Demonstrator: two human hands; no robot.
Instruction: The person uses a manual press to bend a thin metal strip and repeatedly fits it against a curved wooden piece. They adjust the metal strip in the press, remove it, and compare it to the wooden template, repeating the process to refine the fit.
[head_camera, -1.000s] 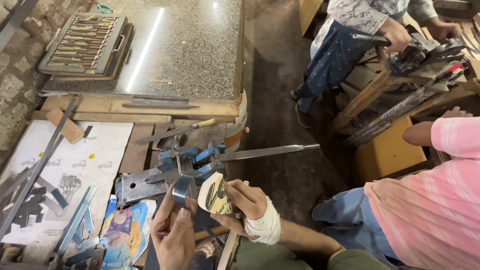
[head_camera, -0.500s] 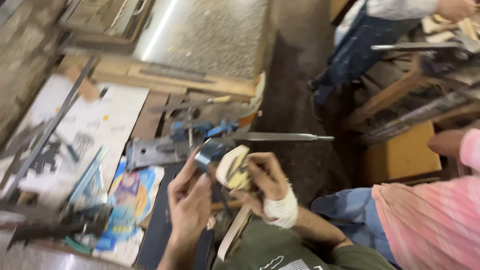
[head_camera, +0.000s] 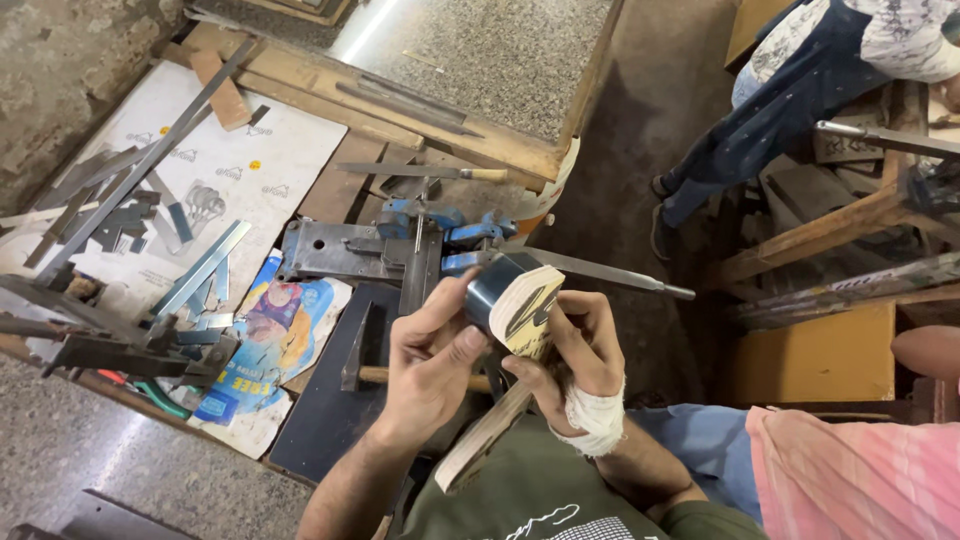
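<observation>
Both my hands are closed around one small object, a blue-grey roll (head_camera: 497, 292) with a cream face bearing a black mark. My left hand (head_camera: 432, 362) pinches its left side with thumb and fingers. From the right and below, my right hand (head_camera: 582, 350), its wrist wrapped in white bandage, cups the roll. A blue bench vise (head_camera: 440, 225) sits just beyond the hands, and a long metal blade (head_camera: 610, 274) sticks out of it to the right. Under my right wrist a pale wooden slat (head_camera: 482, 442) slants down.
A hammer (head_camera: 358, 352) lies on a dark plate left of my hands, and a wood-handled file (head_camera: 420, 171) behind the vise. Metal strips (head_camera: 195, 270) and a white board (head_camera: 255, 160) cover the left. A pink-shirted person (head_camera: 860, 470) sits right; another stands top right (head_camera: 800, 80).
The view has swung and drawn closer to the bench. Both hands keep hold of the roll and have turned it a little in front of the vise.
</observation>
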